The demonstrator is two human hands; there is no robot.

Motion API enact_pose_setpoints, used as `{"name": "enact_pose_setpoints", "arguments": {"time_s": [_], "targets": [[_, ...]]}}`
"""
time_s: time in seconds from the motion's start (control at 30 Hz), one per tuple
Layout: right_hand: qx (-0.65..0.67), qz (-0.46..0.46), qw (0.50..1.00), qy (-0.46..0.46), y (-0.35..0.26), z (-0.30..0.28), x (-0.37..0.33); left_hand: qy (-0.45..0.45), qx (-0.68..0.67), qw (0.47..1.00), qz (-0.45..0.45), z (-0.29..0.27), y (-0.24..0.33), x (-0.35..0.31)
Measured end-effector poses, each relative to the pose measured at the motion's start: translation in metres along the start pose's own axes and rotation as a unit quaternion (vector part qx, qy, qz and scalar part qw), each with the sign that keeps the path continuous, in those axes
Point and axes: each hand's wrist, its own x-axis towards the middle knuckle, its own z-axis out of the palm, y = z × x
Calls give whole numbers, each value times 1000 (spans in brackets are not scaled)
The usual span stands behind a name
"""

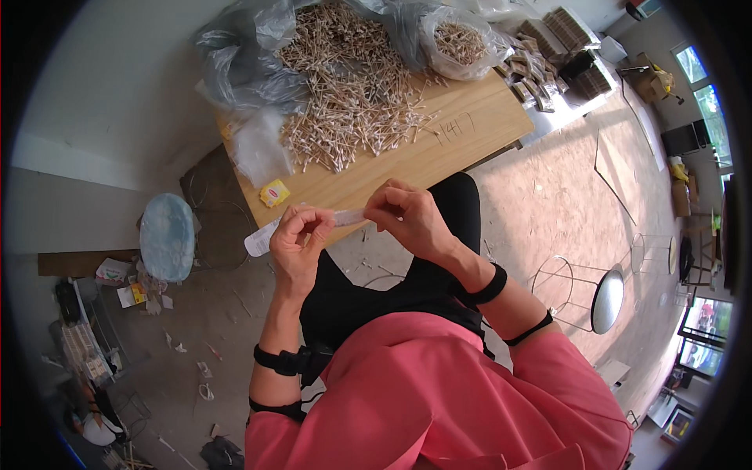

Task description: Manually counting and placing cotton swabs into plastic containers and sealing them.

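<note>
Between my hands, just off the table's near edge, a narrow whitish see-through strip point(348, 218) is stretched; it looks like thin plastic. My left hand point(300, 243) pinches its left end, and my right hand point(403, 215) pinches the right end with curled fingers. A white printed piece point(260, 240) sticks out past my left hand; whether it belongs to the strip I cannot tell. Beyond my hands, a large heap of cotton swabs point(352, 117) covers much of the wooden table point(478, 117). A small yellow stack of cards point(274, 193) lies near the table's left corner, beside clear plastic bags point(262, 149).
A bag of swabs point(460, 45) stands at the back, with several small packs point(536, 74) to its right. A blue-covered stool point(167, 237) is at the left, a round-topped metal stool point(606, 301) at the right. Scraps litter the floor point(235, 345).
</note>
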Motion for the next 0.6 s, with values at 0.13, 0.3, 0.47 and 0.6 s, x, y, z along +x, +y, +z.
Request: {"name": "enact_pose_setpoints", "arguments": {"time_s": [0.13, 0.3, 0.47, 0.6], "targets": [[21, -3, 1000, -20, -9, -9, -5, -17, 25, 1000, 0, 4, 14, -1], [-74, -101, 992, 2, -20, -12, -8, -8, 9, 1000, 18, 9, 24, -4], [-75, -130, 989, 12, -23, -14, -8, -21, 21, 999, 13, 16, 39, -4], [-64, -124, 990, 4, -30, -19, -12, -37, 38, 998, 32, 16, 42, -5]]}}
